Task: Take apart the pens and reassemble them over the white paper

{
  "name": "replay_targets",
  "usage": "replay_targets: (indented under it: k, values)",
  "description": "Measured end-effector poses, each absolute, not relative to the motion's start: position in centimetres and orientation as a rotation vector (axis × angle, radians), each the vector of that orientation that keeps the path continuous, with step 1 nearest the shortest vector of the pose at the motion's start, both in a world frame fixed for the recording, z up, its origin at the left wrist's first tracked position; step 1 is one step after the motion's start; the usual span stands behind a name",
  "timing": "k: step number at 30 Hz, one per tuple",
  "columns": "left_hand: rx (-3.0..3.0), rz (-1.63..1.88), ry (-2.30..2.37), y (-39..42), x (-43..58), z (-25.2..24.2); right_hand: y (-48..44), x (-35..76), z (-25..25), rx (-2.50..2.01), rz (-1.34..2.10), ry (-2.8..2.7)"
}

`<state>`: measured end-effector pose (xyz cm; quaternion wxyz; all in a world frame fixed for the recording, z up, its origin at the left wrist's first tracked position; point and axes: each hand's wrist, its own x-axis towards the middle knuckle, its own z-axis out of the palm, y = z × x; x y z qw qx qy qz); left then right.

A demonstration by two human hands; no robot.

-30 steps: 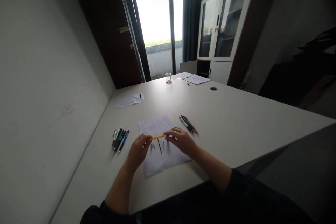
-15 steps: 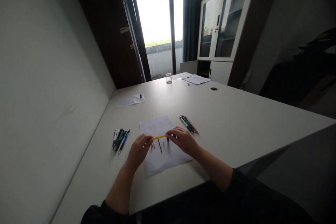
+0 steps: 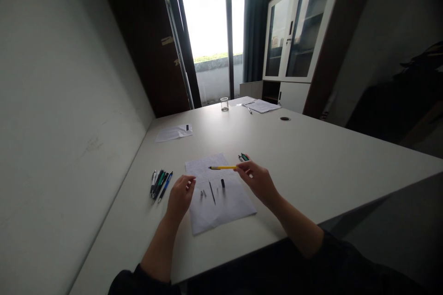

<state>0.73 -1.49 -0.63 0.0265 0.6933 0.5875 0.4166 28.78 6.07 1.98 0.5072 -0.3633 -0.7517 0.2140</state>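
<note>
My right hand [image 3: 258, 179] pinches one end of a yellow pen barrel [image 3: 223, 167] and holds it level above a written sheet of paper [image 3: 218, 200]. My left hand [image 3: 180, 193] rests at the sheet's left edge with its fingers loosely curled and holds nothing. On the sheet lie small pen parts: a thin dark refill [image 3: 212, 192], a short black piece [image 3: 223, 183] and a small grey piece [image 3: 202, 192]. Several pens [image 3: 159, 183] lie in a bunch left of my left hand. A few more pens [image 3: 244, 157] lie behind my right hand, partly hidden by it.
A white wall runs along the table's left side. Farther back lie a folded paper [image 3: 173, 132], a small glass [image 3: 224, 103], and more papers with a pen [image 3: 261, 106]. A cable hole [image 3: 284, 119] sits at right. The table's front edge [image 3: 346, 219] slants close to my right arm.
My left hand has let go of the yellow barrel and dropped to the sheet's edge. My right hand has carried the barrel up and to the right.
</note>
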Motion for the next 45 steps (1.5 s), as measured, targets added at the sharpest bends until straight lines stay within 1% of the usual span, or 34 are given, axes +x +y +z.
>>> replay_targets:
  k: [5, 12, 19, 27, 45]
  values:
    - [2.135, 1.242, 1.845, -1.2, 0.4, -1.3, 5.9, 30.6, 1.4, -0.883, 0.232, -2.078]
    - [2.227, 1.133, 1.884, -1.0, -0.1, -2.4, 3.8, 31.5, 0.6, -0.82, -0.004, -2.463]
    - [2.303, 1.006, 1.9, -1.0, -0.2, -2.7, 2.5, 31.6, -0.4, -0.752, 0.007, -2.608]
    - [2.319, 0.999, 1.888, -1.0, -0.4, -2.9, 2.6, 31.5, -0.3, -0.741, 0.105, -2.545]
    - [2.313, 0.919, 1.904, -1.1, -0.4, -2.6, 2.9, 31.7, -1.3, -0.771, 0.087, -2.527]
